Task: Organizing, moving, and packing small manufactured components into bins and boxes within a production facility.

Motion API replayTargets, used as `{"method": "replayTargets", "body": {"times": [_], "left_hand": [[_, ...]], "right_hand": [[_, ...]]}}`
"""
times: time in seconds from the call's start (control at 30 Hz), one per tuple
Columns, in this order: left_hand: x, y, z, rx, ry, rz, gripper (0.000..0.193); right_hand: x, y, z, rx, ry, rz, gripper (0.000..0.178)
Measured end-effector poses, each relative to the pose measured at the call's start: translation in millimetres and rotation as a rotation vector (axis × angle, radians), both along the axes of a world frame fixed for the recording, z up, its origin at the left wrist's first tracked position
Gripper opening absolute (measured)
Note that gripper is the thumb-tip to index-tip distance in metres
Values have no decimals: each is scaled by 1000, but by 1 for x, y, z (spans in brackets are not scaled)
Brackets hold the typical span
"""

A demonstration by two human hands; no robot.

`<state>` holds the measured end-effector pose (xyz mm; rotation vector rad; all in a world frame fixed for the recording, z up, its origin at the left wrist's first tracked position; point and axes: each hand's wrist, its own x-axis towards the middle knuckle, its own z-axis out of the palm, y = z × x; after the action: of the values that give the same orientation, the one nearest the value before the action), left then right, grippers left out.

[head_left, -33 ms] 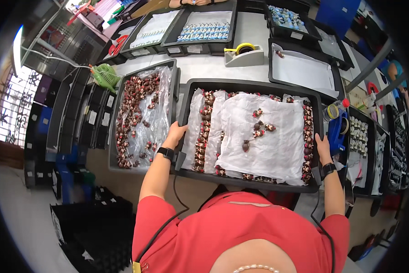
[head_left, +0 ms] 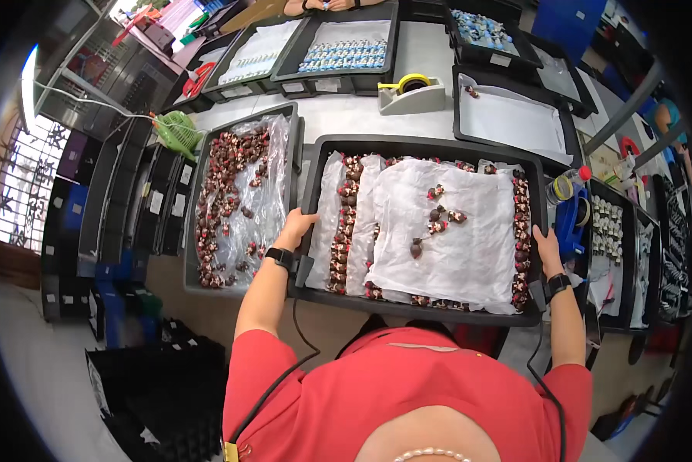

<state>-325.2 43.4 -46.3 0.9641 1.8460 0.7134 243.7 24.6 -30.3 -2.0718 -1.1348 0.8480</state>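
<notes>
My left hand (head_left: 294, 229) grips the left rim of a black plastic tray (head_left: 430, 144), and my right hand (head_left: 547, 251) grips its right rim. The undersides of both grips are hidden. Inside the tray, white paper sheets (head_left: 400, 231) lie over rows of small brown-and-red figurines (head_left: 344, 223), which show along the sides and edges. A few loose figurines (head_left: 437, 226) rest on top of the paper. Left of my left hand, another tray (head_left: 293, 138) holds a clear plastic sheet (head_left: 265, 208) with a heap of the same figurines (head_left: 226, 181).
Beyond the tray stands a tape dispenser (head_left: 411, 98) with yellow tape. A paper-lined tray (head_left: 511, 115) sits at the far right, near a bottle with a red cap (head_left: 569, 185). Trays of blue-and-white figurines (head_left: 344, 55) line the back, where another person's hands (head_left: 330, 5) show. A green fan (head_left: 178, 131) is at left.
</notes>
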Motion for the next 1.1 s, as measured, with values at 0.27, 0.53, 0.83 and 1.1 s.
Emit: {"method": "replayTargets", "body": {"times": [0.27,0.53,0.83,1.1], "left_hand": [[16,-36,-8,-43,-274,174,34],[55,-117,6,97,-396,398,28],[20,-128,-130,474,-403,407,26],[37,-145,-73,175,-167,399,39]], "right_hand": [[33,16,-19,-72,496,104,34],[26,19,16,-239,695,204,15],[33,36,-17,-51,488,341,17],[-36,35,4,-355,517,510,21]]}}
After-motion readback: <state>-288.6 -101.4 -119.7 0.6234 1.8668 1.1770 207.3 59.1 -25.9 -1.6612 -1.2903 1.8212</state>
